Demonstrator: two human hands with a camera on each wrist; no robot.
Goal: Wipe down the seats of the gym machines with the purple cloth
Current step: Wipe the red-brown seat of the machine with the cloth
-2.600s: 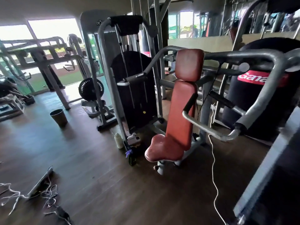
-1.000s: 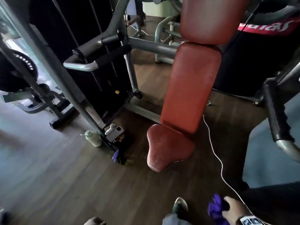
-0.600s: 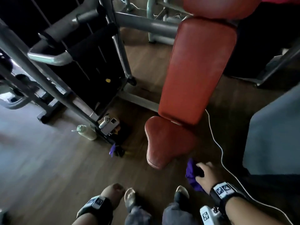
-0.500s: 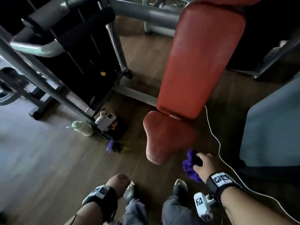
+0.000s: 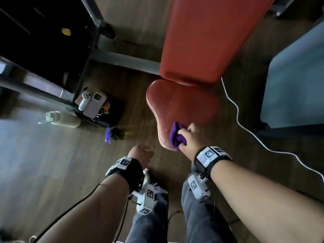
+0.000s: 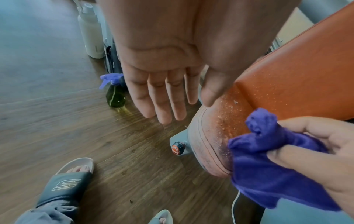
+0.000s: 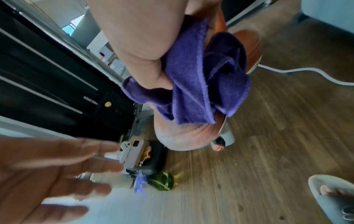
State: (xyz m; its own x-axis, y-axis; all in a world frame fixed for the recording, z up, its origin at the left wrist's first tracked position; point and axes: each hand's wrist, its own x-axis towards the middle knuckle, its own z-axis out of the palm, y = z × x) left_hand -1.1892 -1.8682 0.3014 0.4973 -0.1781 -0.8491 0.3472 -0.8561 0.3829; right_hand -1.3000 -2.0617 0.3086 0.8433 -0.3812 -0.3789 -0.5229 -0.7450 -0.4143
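Head view: right hand (image 5: 190, 137) bunches the purple cloth (image 5: 176, 135) on the near edge of the red seat (image 5: 180, 106); left hand (image 5: 140, 154) hangs relaxed, holding nothing.
Left wrist view: droplets cover the seat (image 6: 229, 115) beyond the cloth (image 6: 268, 166); a balled cloth may skip them. Right wrist view: cloth (image 7: 201, 78) spills out below the curled fingers (image 7: 153, 71) and could slip loose.

On the wood floor (image 5: 52, 163): green spray bottle (image 6: 115, 97) with purple trigger, upright. Just beyond it, a black bag (image 5: 114, 109) at the foot of a grey machine frame (image 5: 35, 90), carrying a phone (image 5: 93, 106) and a white controller (image 5: 84, 99). Beside the bag, a pale water bottle (image 5: 61, 118). To the right, a white cable (image 5: 245, 123) snaking across the boards.
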